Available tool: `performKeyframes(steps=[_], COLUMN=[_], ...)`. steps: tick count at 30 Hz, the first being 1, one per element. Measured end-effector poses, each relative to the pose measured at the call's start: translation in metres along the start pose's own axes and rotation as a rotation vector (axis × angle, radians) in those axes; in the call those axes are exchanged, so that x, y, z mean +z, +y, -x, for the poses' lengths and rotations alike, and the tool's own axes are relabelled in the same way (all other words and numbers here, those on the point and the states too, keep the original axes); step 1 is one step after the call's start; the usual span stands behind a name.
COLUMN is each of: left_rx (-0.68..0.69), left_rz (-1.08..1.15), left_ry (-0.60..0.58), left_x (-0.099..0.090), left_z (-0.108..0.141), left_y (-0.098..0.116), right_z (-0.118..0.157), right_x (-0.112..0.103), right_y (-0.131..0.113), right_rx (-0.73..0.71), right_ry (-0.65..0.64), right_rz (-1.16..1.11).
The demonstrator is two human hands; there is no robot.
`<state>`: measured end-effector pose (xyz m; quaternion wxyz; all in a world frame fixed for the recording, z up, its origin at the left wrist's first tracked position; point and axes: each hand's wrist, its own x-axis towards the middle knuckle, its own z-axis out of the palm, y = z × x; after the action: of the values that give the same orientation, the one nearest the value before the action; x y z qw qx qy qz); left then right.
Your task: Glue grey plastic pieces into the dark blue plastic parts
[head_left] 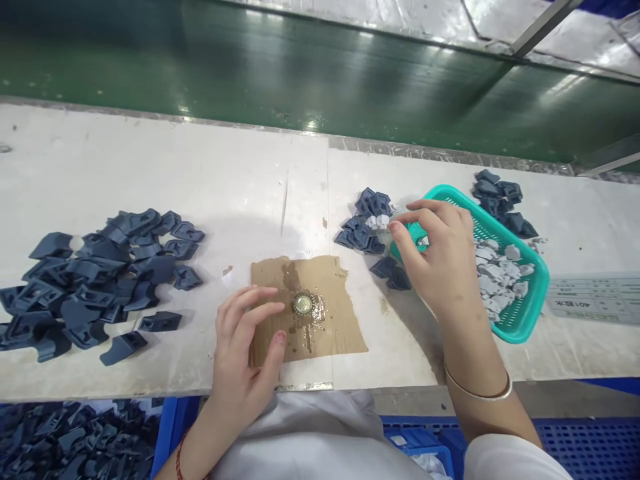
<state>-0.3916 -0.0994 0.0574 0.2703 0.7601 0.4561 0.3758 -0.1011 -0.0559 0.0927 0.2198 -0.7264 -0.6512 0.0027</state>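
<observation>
My left hand (245,347) rests over the left part of a torn piece of brown cardboard (345,327), fingers curved and apart, holding nothing. Right of its fingertips, a small round cap-like dish (303,304) sits on the cardboard in a wet, shiny patch. My right hand (443,257) is above the left end of a teal basket (537,293) that holds many small white pieces (500,280). Its thumb and index fingertip come together in a pinch; what is between them is too small to make out. Small white pieces (377,222) lie by dark blue plastic parts (363,233) beside those fingertips.
A large heap of dark blue plastic parts (100,273) spreads over the table's left side. More blue parts (503,200) lie behind the basket. A printed strip (595,298) is at the right. Below the table edge, a blue crate (167,433) holds many dark parts.
</observation>
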Motion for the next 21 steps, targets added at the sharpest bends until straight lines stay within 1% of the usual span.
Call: performKeyframes(steps=[2,3,5,6,7,8,10,12,13,15,17,18,19,21], left_rx=[0.017,0.021,0.028,0.026,0.015,0.007,-0.015,-0.049,-0.071,-0.12,-0.131,-0.122,-0.084,-0.042], left_rz=[-0.013,-0.019,-0.036,-0.048,-0.063,-0.084,-0.145,-0.236,-0.285,-0.393,-0.487,-0.518,-0.537,-0.562], left_ry=[-0.023,-0.033,-0.037,-0.032,-0.026,-0.016,0.023,0.078,0.11,0.179,0.225,0.203,0.17,0.057], left_x=[0.0,0.0,0.001,0.0,0.0,-0.001,-0.007,-0.018,-0.026,-0.044,-0.064,-0.073,-0.082,-0.096], left_z=[0.0,0.0,0.001,0.001,0.001,0.001,-0.001,-0.002,-0.002,-0.001,0.004,0.007,0.01,0.017], left_y=[0.001,0.001,0.001,0.001,0.001,0.001,0.0,-0.003,-0.006,-0.014,-0.024,-0.031,-0.037,-0.048], right_z=[-0.001,-0.001,-0.001,0.0,0.001,0.003,0.006,0.01,0.011,0.012,0.012,0.011,0.01,0.009], right_x=[-0.006,-0.01,-0.019,-0.023,-0.028,-0.032,-0.036,-0.037,-0.035,-0.031,-0.027,-0.025,-0.023,-0.022], right_y=[0.004,0.008,0.02,0.027,0.035,0.043,0.058,0.067,0.069,0.07,0.068,0.066,0.064,0.06], right_rx=[0.03,0.051,0.119,0.167,0.217,0.264,0.31,0.276,0.243,0.18,0.133,0.121,0.118,0.141], right_ry=[0.02,0.052,0.12,0.13,0.103,0.037,-0.154,-0.313,-0.351,-0.346,-0.307,-0.297,-0.298,-0.31], right_rz=[-0.047,-0.062,-0.056,-0.031,0.01,0.063,0.177,0.253,0.266,0.263,0.254,0.246,0.234,0.204])
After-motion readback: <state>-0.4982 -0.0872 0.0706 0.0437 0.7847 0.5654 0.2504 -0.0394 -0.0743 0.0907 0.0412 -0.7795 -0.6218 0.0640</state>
